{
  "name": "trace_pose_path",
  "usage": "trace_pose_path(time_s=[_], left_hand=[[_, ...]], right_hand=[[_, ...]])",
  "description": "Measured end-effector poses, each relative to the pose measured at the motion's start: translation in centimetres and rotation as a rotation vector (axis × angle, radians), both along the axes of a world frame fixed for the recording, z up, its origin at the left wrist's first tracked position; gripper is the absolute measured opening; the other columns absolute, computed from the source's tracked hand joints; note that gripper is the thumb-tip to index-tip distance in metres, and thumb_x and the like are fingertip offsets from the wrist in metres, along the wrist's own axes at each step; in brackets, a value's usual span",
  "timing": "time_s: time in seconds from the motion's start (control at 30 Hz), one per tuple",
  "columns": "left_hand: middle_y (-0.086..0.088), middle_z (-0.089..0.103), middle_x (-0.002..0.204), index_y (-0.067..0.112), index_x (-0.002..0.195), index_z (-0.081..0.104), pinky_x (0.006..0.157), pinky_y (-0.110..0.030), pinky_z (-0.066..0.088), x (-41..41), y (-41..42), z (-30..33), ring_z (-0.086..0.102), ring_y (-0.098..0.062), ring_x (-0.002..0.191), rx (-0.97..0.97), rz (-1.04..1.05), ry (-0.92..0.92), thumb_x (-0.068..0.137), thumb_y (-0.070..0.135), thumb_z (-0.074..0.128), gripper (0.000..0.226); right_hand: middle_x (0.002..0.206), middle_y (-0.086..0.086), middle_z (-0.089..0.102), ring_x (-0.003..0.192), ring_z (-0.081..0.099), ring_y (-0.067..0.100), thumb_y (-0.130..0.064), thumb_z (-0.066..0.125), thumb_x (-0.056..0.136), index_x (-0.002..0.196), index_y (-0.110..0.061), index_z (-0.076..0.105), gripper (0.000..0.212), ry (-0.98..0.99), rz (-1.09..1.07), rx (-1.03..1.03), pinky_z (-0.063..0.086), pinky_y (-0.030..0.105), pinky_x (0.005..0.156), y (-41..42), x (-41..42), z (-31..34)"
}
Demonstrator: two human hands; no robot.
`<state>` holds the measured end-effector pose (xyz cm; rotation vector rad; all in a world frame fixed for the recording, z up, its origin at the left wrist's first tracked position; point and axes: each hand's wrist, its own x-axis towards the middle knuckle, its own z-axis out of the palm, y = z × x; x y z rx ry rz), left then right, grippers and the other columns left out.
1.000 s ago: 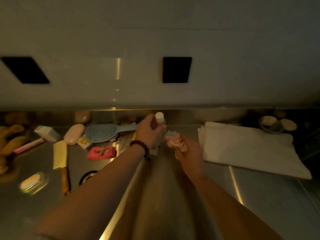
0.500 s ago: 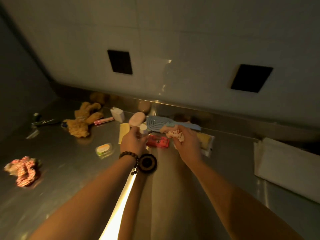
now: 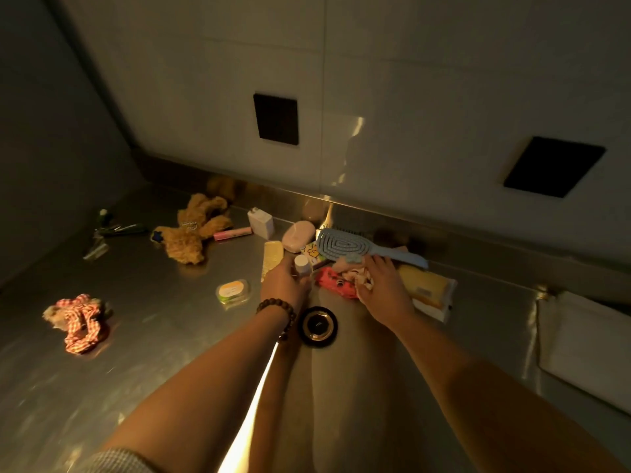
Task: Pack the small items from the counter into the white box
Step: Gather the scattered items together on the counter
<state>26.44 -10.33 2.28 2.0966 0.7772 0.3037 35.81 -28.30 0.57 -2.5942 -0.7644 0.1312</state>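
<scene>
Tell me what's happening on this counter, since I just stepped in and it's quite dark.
A person is gathering small items from a steel counter. The left hand has its grip on a small white-capped bottle; the right hand holds a crumpled pale cloth item beside the blue hairbrush. The white box sits at the far right. A plush toy and scrunchie lie unpacked.

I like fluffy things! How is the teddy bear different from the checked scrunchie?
The teddy bear is plain golden brown; the scrunchie is red-and-white checked. The teddy bear sprawls with limbs out near the wall, while the scrunchie is a crumpled ring nearer the counter's front. The bear looks bigger. Both are soft, lying untouched on the steel counter.
</scene>
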Motion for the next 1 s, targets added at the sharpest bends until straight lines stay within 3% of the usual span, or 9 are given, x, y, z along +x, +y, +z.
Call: trace_pose_path(time_s=[0.17, 0.37, 0.53, 0.77, 0.83, 0.9, 1.0], left_hand=[[-0.002, 0.059, 0.120, 0.028, 0.131, 0.044, 0.080, -0.029, 0.043, 0.0, 0.1, 0.2, 0.054, -0.016, 0.102, -0.033, -0.025, 0.016, 0.079, 0.022, 0.071, 0.059], [-0.002, 0.053, 0.131, 0.025, 0.131, 0.044, 0.087, -0.033, 0.044, -3.6, 1.9, 1.8, 0.052, -0.021, 0.115, 0.104, 0.012, 0.036, 0.081, 0.045, 0.064, 0.057], [-0.005, 0.055, 0.128, 0.018, 0.125, 0.051, 0.094, -0.034, 0.041, -9.2, 6.3, 3.1, 0.050, -0.021, 0.116, 0.271, 0.037, 0.055, 0.086, 0.035, 0.060, 0.043], [-0.012, 0.056, 0.124, 0.013, 0.121, 0.054, 0.101, -0.041, 0.037, -17.7, 15.3, 2.2, 0.048, -0.028, 0.117, 0.490, 0.107, 0.160, 0.081, 0.029, 0.063, 0.044], [-0.011, 0.045, 0.137, 0.018, 0.128, 0.048, 0.110, -0.047, 0.024, -19.9, 18.4, 1.2, 0.035, -0.028, 0.130, 0.522, 0.187, 0.278, 0.080, 0.036, 0.063, 0.053], [-0.011, 0.021, 0.152, 0.026, 0.140, 0.032, 0.112, -0.053, 0.007, -21.9, 21.2, -0.2, 0.010, -0.030, 0.141, 0.470, 0.285, 0.403, 0.078, 0.046, 0.063, 0.072], [-0.009, -0.006, 0.156, 0.036, 0.146, 0.007, 0.111, -0.054, 0.001, -23.6, 24.9, -2.2, -0.010, -0.035, 0.141, 0.393, 0.302, 0.462, 0.074, 0.058, 0.063, 0.094]], right_hand=[[0.160, 0.004, 0.003, 0.146, -0.003, 0.024, -0.042, 0.049, 0.093, 0.151, -0.022, 0.006, 0.074, 0.039, 0.007, -0.008, 0.008, 0.045, 0.118, -0.5, -0.7, 0.4], [0.159, -0.001, 0.010, 0.145, 0.004, 0.018, -0.043, 0.055, 0.090, 0.150, -0.027, 0.012, 0.075, 0.041, 0.045, 0.184, 0.018, 0.047, 0.117, 1.4, -2.8, 2.8], [0.156, -0.007, 0.020, 0.144, 0.011, 0.012, -0.036, 0.054, 0.091, 0.146, -0.031, 0.024, 0.064, -0.036, 0.219, 0.312, 0.025, 0.041, 0.114, 5.7, -7.3, 4.8], [0.157, -0.006, 0.015, 0.144, 0.008, 0.014, -0.028, 0.055, 0.091, 0.147, -0.030, 0.022, 0.065, -0.026, 0.405, 0.153, 0.024, 0.041, 0.115, 13.8, -12.9, 3.7], [0.158, -0.003, 0.014, 0.145, 0.006, 0.016, -0.026, 0.053, 0.092, 0.148, -0.027, 0.021, 0.065, -0.028, 0.425, 0.090, 0.018, 0.039, 0.117, 16.1, -13.4, 2.9], [0.158, 0.000, 0.014, 0.145, 0.008, 0.019, -0.026, 0.051, 0.093, 0.149, -0.027, 0.020, 0.065, -0.034, 0.405, 0.040, 0.018, 0.040, 0.117, 18.2, -13.5, 2.0], [0.158, 0.001, 0.010, 0.145, 0.008, 0.024, -0.032, 0.050, 0.093, 0.149, -0.032, 0.014, 0.067, -0.036, 0.317, -0.098, 0.024, 0.047, 0.114, 20.6, -13.5, 0.5]])
